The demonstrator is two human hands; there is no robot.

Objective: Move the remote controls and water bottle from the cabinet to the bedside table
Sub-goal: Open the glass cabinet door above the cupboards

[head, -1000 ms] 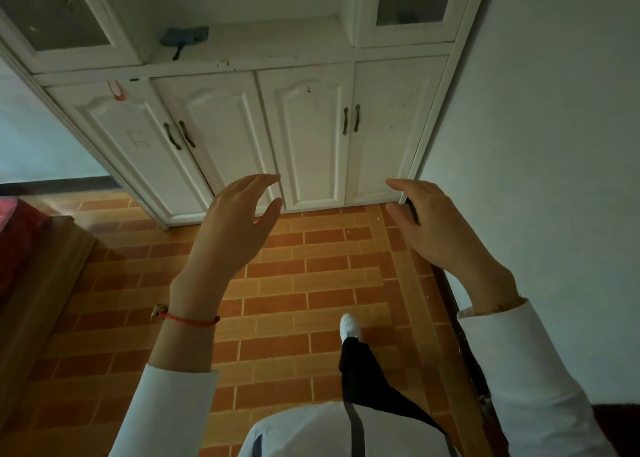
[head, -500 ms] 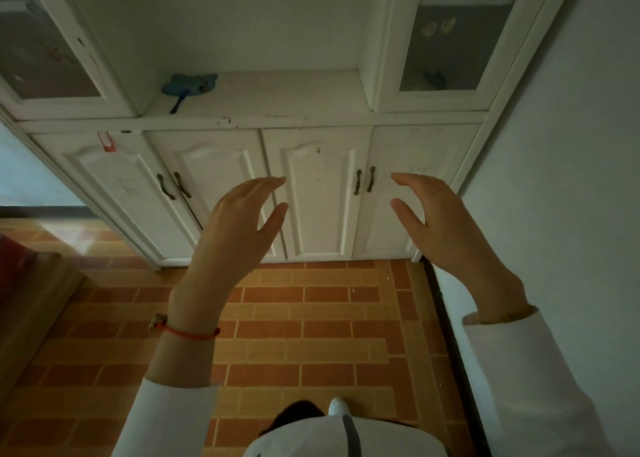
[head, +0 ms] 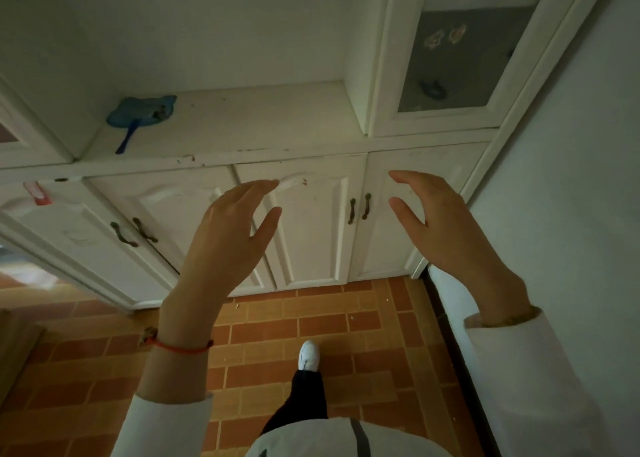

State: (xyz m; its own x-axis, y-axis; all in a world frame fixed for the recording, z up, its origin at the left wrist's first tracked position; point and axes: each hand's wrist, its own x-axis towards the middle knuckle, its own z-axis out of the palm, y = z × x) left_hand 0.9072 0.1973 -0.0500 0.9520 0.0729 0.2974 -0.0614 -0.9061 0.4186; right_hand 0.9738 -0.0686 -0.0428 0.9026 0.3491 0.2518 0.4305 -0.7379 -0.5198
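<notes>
A white cabinet [head: 311,155] fills the upper half of the head view, with an open ledge over four shut lower doors. No remote control or water bottle shows anywhere. My left hand [head: 228,238] is raised in front of the middle doors, fingers apart, holding nothing. My right hand [head: 440,228] hangs level with it before the rightmost door, also open and holding nothing. Both hands are apart from the cabinet.
A blue fan-shaped object [head: 142,114] with a handle lies on the ledge's left end. A glass-fronted upper door [head: 464,44] is at the right. A white wall [head: 571,179] closes the right side. Orange brick-pattern floor [head: 346,325] lies below, my white shoe [head: 309,354] on it.
The cabinet has come closer and the view has tilted upward, showing more of the ledge and glass door. Both hands stay raised and open. My foot has stepped forward.
</notes>
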